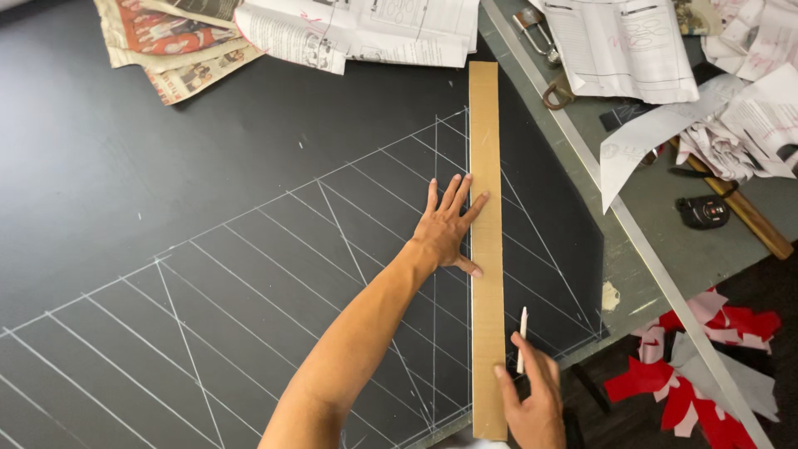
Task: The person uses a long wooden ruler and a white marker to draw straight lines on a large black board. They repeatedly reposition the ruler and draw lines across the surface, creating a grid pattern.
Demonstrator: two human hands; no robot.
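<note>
Cardboard strip [486, 249] pinned by flat, open left hand [447, 229]; right hand [528, 395] grips chalk [522, 339].

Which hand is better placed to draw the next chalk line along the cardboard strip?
Probably the right hand: it holds the white chalk beside the right edge of the cardboard strip. The left hand lies flat, pressing on the strip and the black sheet.
</note>
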